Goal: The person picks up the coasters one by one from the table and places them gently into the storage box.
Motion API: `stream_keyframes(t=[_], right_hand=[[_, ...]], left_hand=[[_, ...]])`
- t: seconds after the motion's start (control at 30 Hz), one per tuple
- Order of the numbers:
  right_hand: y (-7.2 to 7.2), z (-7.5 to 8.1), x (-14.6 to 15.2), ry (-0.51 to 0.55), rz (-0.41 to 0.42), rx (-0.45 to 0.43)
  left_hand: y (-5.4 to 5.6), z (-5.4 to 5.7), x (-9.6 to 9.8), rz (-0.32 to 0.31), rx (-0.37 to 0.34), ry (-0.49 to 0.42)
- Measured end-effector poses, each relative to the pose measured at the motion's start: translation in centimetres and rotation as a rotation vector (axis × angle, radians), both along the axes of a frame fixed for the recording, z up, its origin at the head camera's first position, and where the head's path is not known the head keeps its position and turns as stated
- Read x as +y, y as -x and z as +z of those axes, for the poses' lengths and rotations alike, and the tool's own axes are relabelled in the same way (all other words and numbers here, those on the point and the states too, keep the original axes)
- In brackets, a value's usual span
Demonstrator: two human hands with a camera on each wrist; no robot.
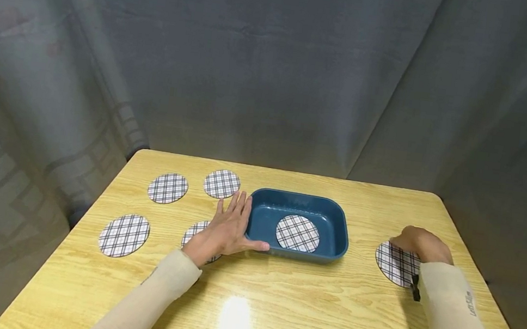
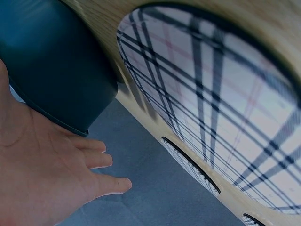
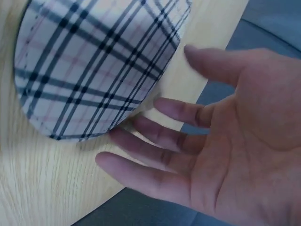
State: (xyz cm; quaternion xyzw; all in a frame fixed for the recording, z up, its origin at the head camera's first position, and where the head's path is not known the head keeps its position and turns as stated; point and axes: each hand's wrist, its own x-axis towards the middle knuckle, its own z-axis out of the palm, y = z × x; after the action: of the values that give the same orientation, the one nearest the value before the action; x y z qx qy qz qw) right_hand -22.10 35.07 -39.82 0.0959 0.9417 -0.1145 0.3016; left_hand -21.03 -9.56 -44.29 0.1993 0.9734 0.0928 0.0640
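A dark blue rectangular baking dish (image 1: 260,249) stands on the table, with one round plaid coaster (image 1: 298,233) lying inside it. My left hand (image 1: 228,231) is spread against the dish's left side, its thumb along the front rim. In the left wrist view the palm and straight fingers lie by the dish wall (image 2: 61,66). At the right, another plaid coaster (image 1: 395,263) lies on the table. My right hand (image 1: 424,243) is at its far edge; in the right wrist view the fingers are half bent beside the coaster (image 3: 99,70), the thumb apart, gripping nothing.
Several more plaid coasters lie left of the dish, such as one at the back left (image 1: 168,188) and one nearer the front (image 1: 123,235). One is partly hidden under my left wrist. Grey curtains (image 1: 254,75) hang around the wooden table (image 1: 304,312).
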Motion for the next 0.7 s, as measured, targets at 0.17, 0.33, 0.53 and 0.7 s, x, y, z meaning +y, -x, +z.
stream_keyframes(t=[0.17,0.33,0.53,0.7], right_hand=[[0.6,-0.25,-0.03,0.062,0.057,-0.047],[0.53,-0.42,-0.29,0.032,0.04,-0.061],[0.32,-0.59,-0.53,-0.007,-0.007,-0.055],[0.19,-0.51,-0.43,0.003,-0.021,-0.053]], left_hand=[[-0.06,-0.11,-0.05,0.002,0.009,0.003],[-0.1,-0.11,-0.06,0.002,0.006,-0.004],[-0.1,-0.12,-0.1,0.005,-0.004,-0.009],[-0.08,-0.09,-0.1,0.003,-0.006,-0.012]])
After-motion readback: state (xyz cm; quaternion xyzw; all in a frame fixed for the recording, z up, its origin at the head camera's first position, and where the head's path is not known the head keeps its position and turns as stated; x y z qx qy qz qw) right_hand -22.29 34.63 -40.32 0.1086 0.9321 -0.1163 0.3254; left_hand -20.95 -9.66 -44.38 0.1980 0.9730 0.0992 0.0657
